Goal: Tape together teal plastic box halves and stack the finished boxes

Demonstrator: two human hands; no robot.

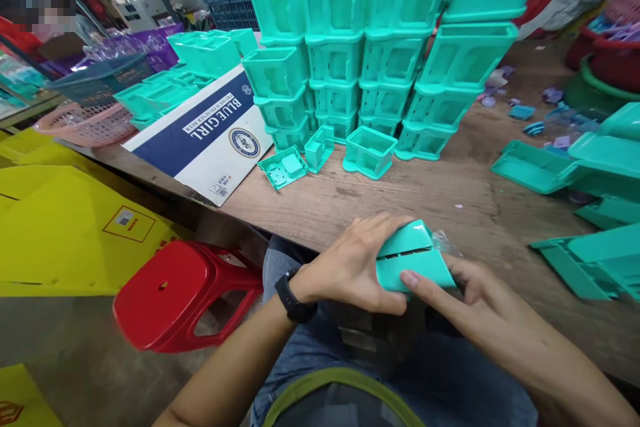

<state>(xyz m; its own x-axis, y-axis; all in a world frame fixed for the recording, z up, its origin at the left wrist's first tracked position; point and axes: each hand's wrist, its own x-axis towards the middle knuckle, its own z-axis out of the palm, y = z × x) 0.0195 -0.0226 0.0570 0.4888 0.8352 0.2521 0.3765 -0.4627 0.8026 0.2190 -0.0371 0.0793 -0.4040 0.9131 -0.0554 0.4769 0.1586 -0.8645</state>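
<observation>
Head view: left hand (pixel 355 267) and right hand (pixel 467 290) both clamp a teal plastic part (pixel 413 259) over the lap at the surface (pixel 400 200) edge, fingers pressed on it. Stacked teal bins (pixel 370 53) look finished; loose teal pieces (pixel 595 213) at right unassembled.

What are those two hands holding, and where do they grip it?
A teal plastic piece. The left hand wraps its left end; the right hand grips the right end, thumb on its front face.
</observation>
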